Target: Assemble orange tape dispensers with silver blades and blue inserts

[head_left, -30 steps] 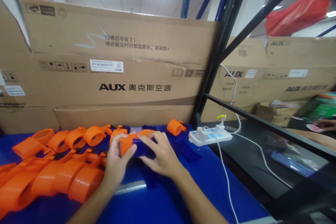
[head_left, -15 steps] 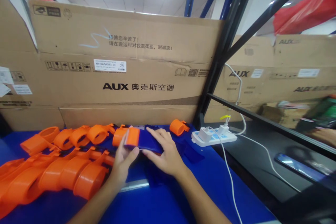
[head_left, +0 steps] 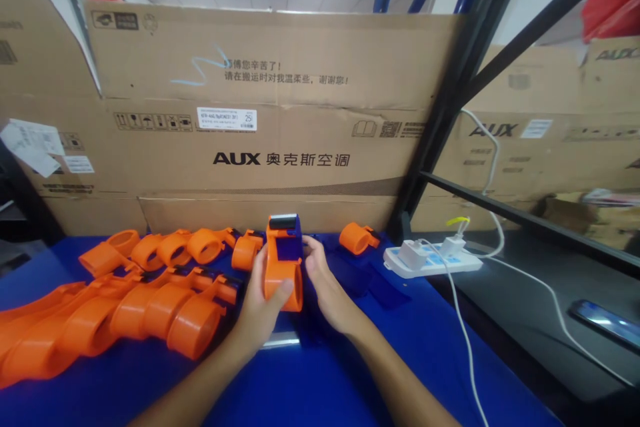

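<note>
An orange plastic tape dispenser [head_left: 283,277] stands upright in front of me, with a blue sheet piece [head_left: 290,248] on its frame and a black roller [head_left: 283,221] at the top. My left hand [head_left: 265,300] is closed round its lower ring, thumb across the front. Close to the dispenser's right side is my right hand [head_left: 327,283], fingers loosely bent and apart; whether the fingertips touch it I cannot tell. Under the hands a pale metallic strip [head_left: 281,340] lies on the blue table surface [head_left: 320,387]. Dark blue pieces [head_left: 390,290] lie to the right.
Several orange dispensers [head_left: 193,328] stand in two rows at left; another dispenser [head_left: 354,239] sits back right. A white power strip [head_left: 433,259] with plugs and cables lies near the black rack post [head_left: 440,100]. A cardboard box wall [head_left: 280,180] closes the back; a phone [head_left: 607,323] lies right.
The dispenser has been turned from lying sideways to upright, its ring now facing down. My right hand has come off the blue part and sits beside it. The view has shifted left.
</note>
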A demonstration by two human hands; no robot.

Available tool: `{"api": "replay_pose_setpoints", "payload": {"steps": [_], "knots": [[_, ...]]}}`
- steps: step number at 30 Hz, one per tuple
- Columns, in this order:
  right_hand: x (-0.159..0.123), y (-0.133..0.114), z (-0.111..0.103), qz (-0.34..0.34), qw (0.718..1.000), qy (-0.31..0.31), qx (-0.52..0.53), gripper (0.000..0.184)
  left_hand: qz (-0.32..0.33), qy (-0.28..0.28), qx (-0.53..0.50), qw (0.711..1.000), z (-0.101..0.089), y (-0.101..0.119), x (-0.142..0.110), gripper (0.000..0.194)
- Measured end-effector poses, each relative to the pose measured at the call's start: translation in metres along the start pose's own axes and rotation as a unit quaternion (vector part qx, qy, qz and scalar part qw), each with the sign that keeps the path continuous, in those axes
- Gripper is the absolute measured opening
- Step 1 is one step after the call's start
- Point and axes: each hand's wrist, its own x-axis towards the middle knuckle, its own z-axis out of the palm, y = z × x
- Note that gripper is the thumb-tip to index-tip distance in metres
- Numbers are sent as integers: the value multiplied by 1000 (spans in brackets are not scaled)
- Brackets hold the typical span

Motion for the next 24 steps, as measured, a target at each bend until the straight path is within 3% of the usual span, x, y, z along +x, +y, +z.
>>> {"api": "replay_pose_setpoints", "payload": {"steps": [3,5,10,14,18,21,24], "knots": [[-3,-11,-3,-9,999,-28,27,85,-20,63,1,998,0,0,1,78],[-3,-16,-4,-25,998,-56,9,95,-15,69,-6,997,0,0,1,77],[-1,-15,-6,-40,996,-73,-17,70,19,17,18,1000,-3,-3,1,74],[4,-3,-9,-21,999,-32,33,72,62,-23,61,996,-2,0,-4,65],[9,2,-11,-11,995,12,95,71,36,-17,108,993,-3,22,-18,60],[11,0,-12,6,991,31,132,69,48,-32,146,988,-28,60,-12,59],[11,-3,-10,20,989,29,146,67,119,5,259,958,-86,101,22,50]]}}
